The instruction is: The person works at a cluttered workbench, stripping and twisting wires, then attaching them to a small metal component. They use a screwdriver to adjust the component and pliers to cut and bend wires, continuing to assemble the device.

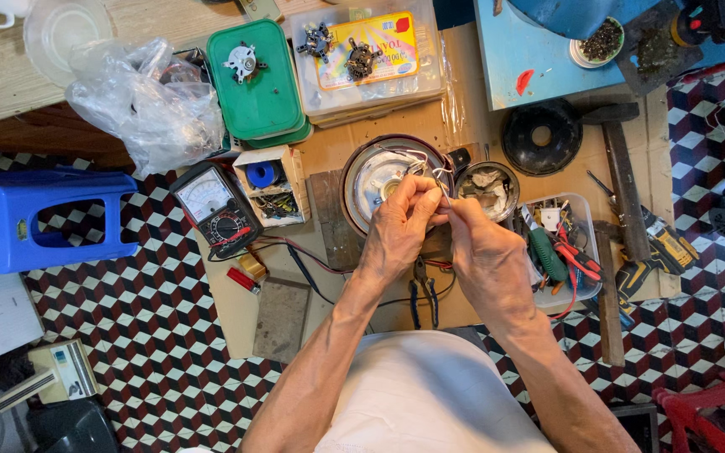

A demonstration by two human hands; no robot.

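**Two hands pinch thin wires over a round motor housing**

At the centre of the frame both hands meet above a round metal housing that lies on a sheet of brown cardboard. The left hand has its fingers closed on thin white wires that rise from the housing; the right hand pinches the same bundle just beside it, fingertips of both hands touching. The wire ends themselves are too small to tell apart.

Just right of the housing stands a small round tin with pale scraps in it, and further right a clear plastic tray holds a green-handled screwdriver and red-handled pliers. Blue-handled pliers lie on the cardboard below the hands.

Left of centre lies an analog multimeter with its leads trailing toward the hands, and beside it a small open box with a blue spool. In the upper middle sit a green lidded box and a clear parts case. A crumpled plastic bag lies at upper left, a blue plastic stool at the left edge. A black ring-shaped part and a hammer lie at upper right.
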